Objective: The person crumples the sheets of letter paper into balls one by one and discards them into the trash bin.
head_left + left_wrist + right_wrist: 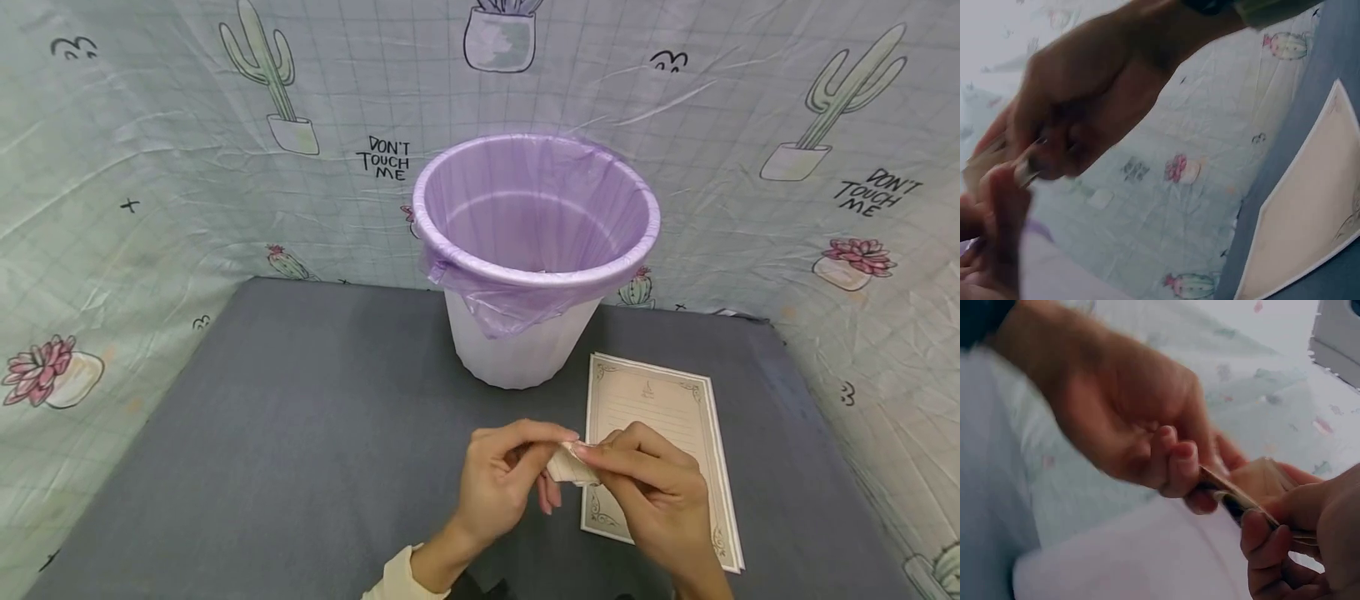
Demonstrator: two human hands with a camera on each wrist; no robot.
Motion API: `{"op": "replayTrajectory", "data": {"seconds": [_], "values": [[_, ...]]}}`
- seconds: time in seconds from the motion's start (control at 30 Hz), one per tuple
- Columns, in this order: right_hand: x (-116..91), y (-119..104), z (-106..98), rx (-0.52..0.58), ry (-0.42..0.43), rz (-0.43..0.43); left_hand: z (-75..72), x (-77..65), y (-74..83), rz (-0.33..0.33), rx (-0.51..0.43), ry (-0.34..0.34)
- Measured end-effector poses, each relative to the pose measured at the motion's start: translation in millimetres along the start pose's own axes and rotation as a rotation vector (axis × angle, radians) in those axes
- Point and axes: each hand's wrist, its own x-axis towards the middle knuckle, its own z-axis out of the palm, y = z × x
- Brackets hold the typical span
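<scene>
- A person's two hands meet over a dark grey worktop (300, 417), holding a small folded piece of paper (570, 468) between them.
- The left hand (491, 482) has its thumb and forefinger close together, pinching the paper's left side; its other fingers are bent, and some show below the thumb.
- The right hand (663, 496) pinches the paper's right side, thumb and forefinger close together near the upper edge.
- The cream paper shows in the narrow gap between the two sets of fingers, its layers seen almost edge-on in the right wrist view; fingers hide its ends.
- Beneath the right hand, a stack of cream sheets (651, 398) with ornate corners and ruled lines lies flat on the worktop, partly covered by that hand.
- Beyond the hands stands an upright white bin (510, 358), a purple liner (495, 310) folded over its rim.
- Behind hangs pale cloth (187, 183) printed with cacti and "DON'T TOUCH ME".
</scene>
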Motion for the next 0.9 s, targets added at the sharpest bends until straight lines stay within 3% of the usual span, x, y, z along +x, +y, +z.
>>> {"op": "replayTrajectory", "data": {"seconds": [0.1, 0.17, 0.3, 0.4, 0.47, 0.53, 0.67, 0.8, 0.9], "values": [[1.1, 0.0, -4.6, -0.182, 0.009, 0.006, -4.3, -0.2, -5.9, -0.152, -0.121, -0.029], [1.0, 0.3, -6.2, -0.231, 0.008, -0.003, -5.4, -1.4, -7.3, -0.180, -0.111, -0.048], [3.2, 0.8, -6.0, -0.253, -0.019, -0.073, -3.0, -2.4, -4.0, -0.261, -0.043, -0.011], [6.0, -1.0, -4.9, -0.228, -0.035, -0.133, -2.7, -1.8, 1.6, -0.444, -0.059, -0.004], [8.9, -3.2, -3.6, -0.217, -0.034, -0.168, -4.6, -0.9, 6.3, -0.524, -0.040, -0.032], [10.7, -5.5, -2.1, -0.215, -0.034, -0.187, -5.6, 0.0, 10.5, -0.542, 0.002, -0.073], [12.2, -7.5, -0.1, -0.246, -0.030, -0.211, -3.9, 1.9, 16.6, -0.513, 0.039, -0.097], [11.5, -6.4, -1.0, -0.274, -0.049, -0.197, -3.0, 2.3, 19.7, -0.523, -0.079, -0.085], [10.4, -6.6, -7.1, -0.236, -0.108, -0.102, -5.2, 2.8, 19.2, -0.518, -0.111, -0.060]]}}
